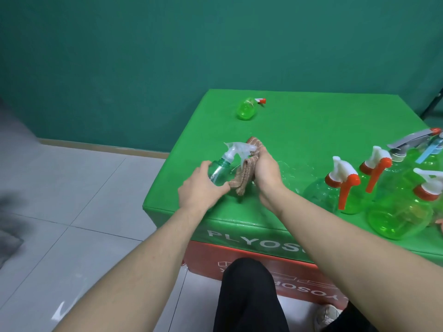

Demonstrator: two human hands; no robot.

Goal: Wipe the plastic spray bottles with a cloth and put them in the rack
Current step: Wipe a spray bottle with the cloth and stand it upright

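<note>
One teal spray bottle (219, 169) is gripped by the left hand (200, 188) over the green box (299, 130), which reads "PLYOS…". The right hand (265, 171) clutches one brown cloth (244, 174) against it. One green bottle (247, 108) lies farther back; five or so stand right.

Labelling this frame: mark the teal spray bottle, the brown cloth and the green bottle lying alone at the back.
teal spray bottle (217, 173), head view, on its clear body.
brown cloth (243, 179), head view, on the hanging fold.
lone green bottle (245, 109), head view, on its base.
</note>
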